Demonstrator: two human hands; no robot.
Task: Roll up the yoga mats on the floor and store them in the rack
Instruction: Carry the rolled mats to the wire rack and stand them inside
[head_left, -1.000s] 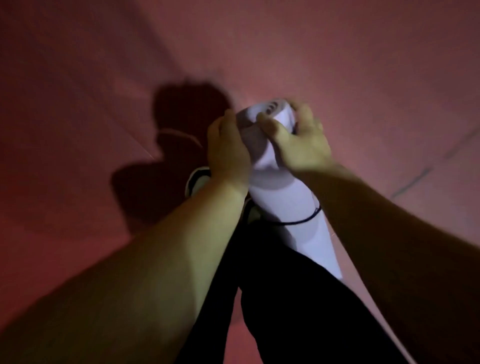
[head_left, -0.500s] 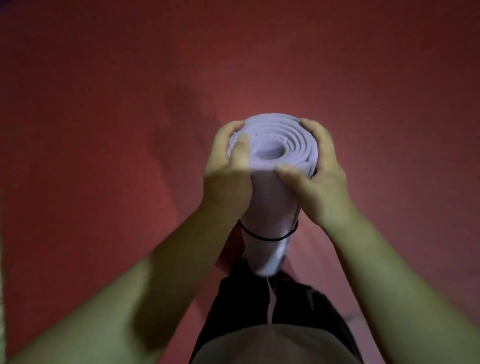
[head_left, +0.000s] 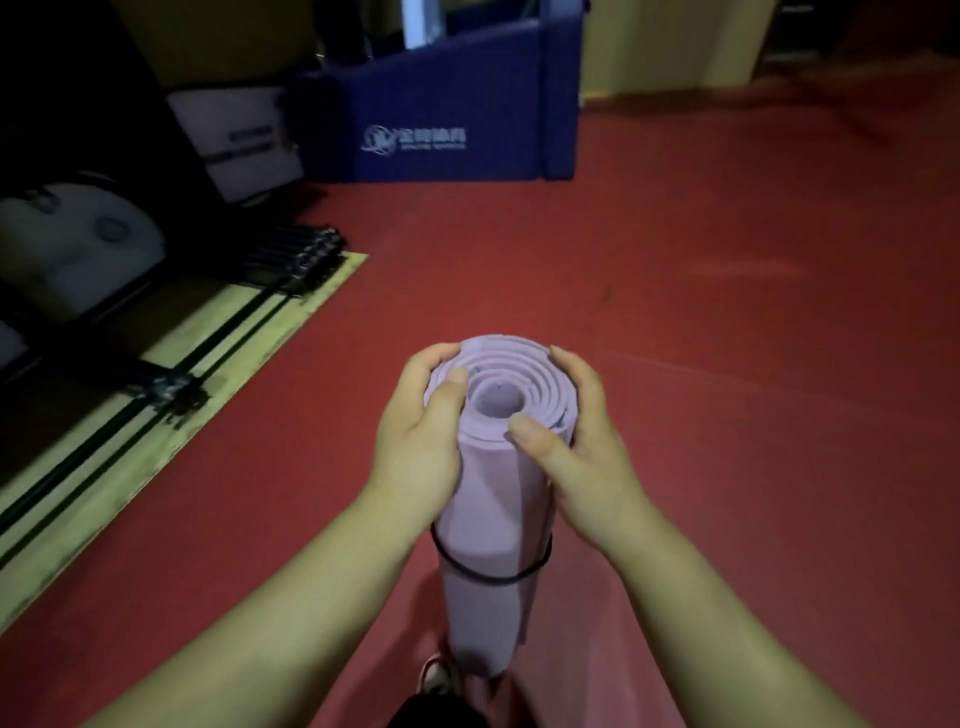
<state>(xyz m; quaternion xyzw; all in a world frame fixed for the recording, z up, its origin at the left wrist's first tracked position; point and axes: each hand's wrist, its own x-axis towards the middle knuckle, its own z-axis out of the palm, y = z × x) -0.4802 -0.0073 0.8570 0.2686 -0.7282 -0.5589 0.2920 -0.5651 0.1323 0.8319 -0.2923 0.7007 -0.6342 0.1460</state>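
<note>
A rolled lilac foam yoga mat stands nearly upright in the near middle of the scene, held above the red sports floor. Its spiral top end faces the camera and its lower end hangs just above a shoe at the near edge. A thin black elastic band circles the roll below the hands, about halfway down its visible length.

The left hand grips the roll's left side. Its fingers are curled close together round the far-left edge of the top, and the thumb presses on the spiral rim. The right hand grips the right side. Its fingers are wrapped together round the outer layer, and its thumb lies across the near edge of the coil. Both bare forearms reach in from the near corners.

To the left, a pale wooden board lies on the floor with black metal rails running along it. Beyond the rails sits a bulky white object, too blurred to name, perhaps a padded case. At the far middle stands a dark blue padded block with a white logo, and just left of it a white sign with dark lettering leans in shadow.
</note>
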